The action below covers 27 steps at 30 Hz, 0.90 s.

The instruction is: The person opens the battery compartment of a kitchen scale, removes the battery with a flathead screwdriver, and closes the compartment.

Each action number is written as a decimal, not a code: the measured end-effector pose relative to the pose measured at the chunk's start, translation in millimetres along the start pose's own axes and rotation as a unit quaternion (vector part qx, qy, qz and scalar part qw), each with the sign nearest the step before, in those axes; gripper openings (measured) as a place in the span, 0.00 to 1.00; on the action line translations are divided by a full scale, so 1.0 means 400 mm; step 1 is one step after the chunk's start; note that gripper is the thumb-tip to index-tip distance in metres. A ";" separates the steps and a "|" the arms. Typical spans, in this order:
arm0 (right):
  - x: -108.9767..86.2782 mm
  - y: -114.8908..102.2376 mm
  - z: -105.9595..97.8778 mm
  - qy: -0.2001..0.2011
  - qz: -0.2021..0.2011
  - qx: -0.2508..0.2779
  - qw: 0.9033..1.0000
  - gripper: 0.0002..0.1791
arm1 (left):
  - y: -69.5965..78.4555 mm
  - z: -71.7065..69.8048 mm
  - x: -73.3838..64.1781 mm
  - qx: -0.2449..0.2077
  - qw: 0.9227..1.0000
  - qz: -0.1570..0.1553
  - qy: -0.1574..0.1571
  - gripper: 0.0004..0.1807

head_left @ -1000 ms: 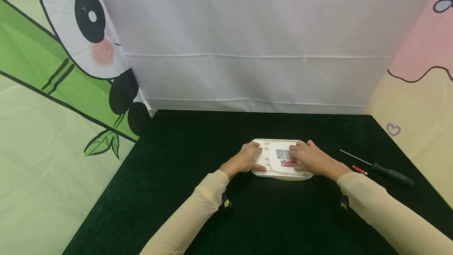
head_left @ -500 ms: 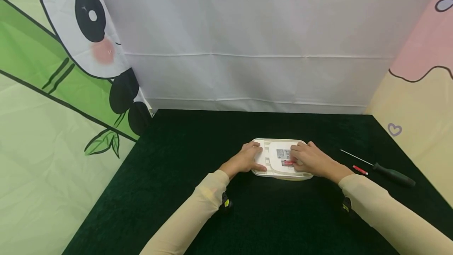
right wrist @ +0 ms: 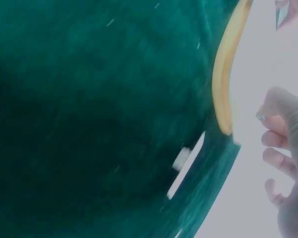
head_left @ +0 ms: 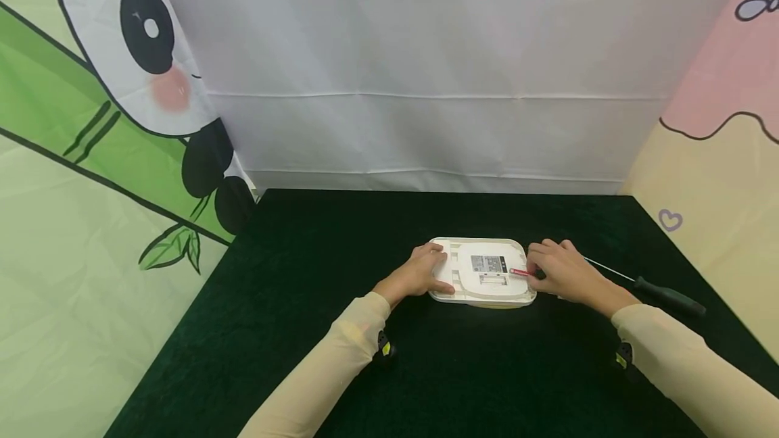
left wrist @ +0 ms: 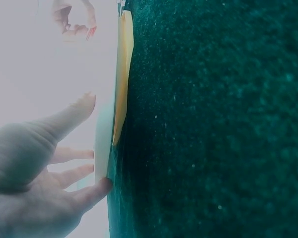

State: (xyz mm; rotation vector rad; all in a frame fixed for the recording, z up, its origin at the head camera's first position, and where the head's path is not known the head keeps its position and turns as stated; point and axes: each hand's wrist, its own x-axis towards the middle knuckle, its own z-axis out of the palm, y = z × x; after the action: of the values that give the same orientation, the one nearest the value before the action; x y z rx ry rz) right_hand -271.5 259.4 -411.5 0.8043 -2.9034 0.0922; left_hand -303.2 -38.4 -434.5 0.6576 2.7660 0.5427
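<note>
A white plastic device, rounded at its corners, lies with its labelled back up and a small battery slot showing. My left hand grips its left end, thumb along the near side and fingers farther back. Beyond the right end, my right hand pinches a red battery, its tip projecting left over the device. That battery shows as a small red streak in the left wrist view. Pale yellow material shows under the device's edge in the right wrist view.
A screwdriver with a dark green handle lies at the right, its shaft partly behind my right hand. A small white piece with a tab rests on the dark green cloth. Printed curtains hang behind the table.
My right hand has drawn the battery out of the slot and moved right. A second red battery beside the screwdriver is now hidden by that hand. The left hand stays in place.
</note>
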 end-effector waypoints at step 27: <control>-0.267 0.228 -0.001 -0.005 0.110 -0.018 0.994 0.08 | -0.007 -0.006 0.002 -0.009 1.000 0.020 -0.011 0.41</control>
State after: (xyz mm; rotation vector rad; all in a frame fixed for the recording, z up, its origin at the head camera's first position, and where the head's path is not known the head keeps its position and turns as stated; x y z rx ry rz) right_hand -227.7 391.7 -428.3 0.4778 -2.9834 0.0563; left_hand -305.8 -41.1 -433.7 0.7128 2.7290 0.5648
